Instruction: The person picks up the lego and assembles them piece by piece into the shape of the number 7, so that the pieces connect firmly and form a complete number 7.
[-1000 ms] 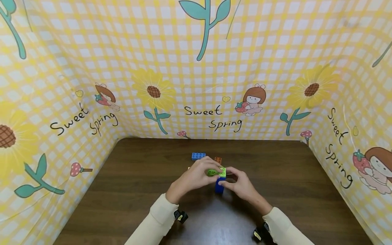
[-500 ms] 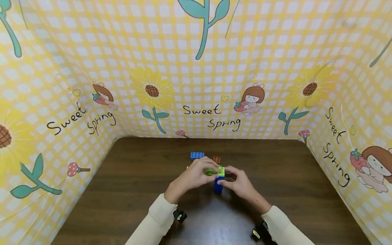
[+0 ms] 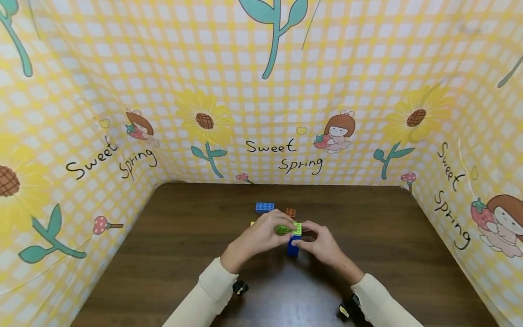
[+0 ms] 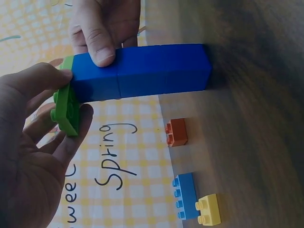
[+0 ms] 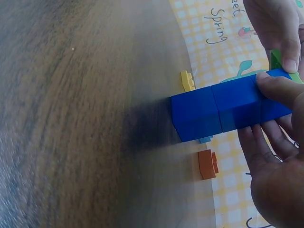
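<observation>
Blue tower (image 4: 147, 72), green brick (image 4: 70, 111)

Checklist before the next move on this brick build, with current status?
1. Left hand pinches the green brick: ok.
2. Right hand grips the blue stack: ok.
3. Blue stack's blocks line up straight: ok.
4. Green brick fully seated on the stack: cannot tell, fingers cover part of the joint.
5. Stack's base resting on the table: cannot tell.
6. Orange brick, light blue brick and yellow brick apart from the stack: ok.
</observation>
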Demonstrator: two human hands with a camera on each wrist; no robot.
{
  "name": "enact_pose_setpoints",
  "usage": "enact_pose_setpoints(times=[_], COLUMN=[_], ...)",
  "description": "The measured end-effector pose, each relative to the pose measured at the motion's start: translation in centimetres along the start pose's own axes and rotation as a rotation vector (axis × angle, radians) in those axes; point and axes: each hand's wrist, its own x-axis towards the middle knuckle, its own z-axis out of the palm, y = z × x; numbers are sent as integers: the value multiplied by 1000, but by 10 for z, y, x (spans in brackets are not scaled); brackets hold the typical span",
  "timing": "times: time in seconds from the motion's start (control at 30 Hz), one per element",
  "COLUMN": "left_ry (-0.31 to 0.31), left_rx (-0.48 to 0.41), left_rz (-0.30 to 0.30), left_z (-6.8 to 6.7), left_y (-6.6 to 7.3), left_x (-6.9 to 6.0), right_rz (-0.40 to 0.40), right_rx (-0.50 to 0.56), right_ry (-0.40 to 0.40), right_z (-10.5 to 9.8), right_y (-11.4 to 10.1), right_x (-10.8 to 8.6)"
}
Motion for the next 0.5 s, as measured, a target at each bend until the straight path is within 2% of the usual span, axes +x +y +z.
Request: enact_pose_setpoints(times=[0.37,0.5], left_ry=[3,3], left_rx=[31,14], left_rz=[15,-3], left_z=[5,8], left_y=[0,-2], left_x=[-1,-4], right_rz=[1,3], right_rx=[-9,-12], right_ry=[8,7], right_z=[0,1], right_y=[3,1], right_x=[-2,-2])
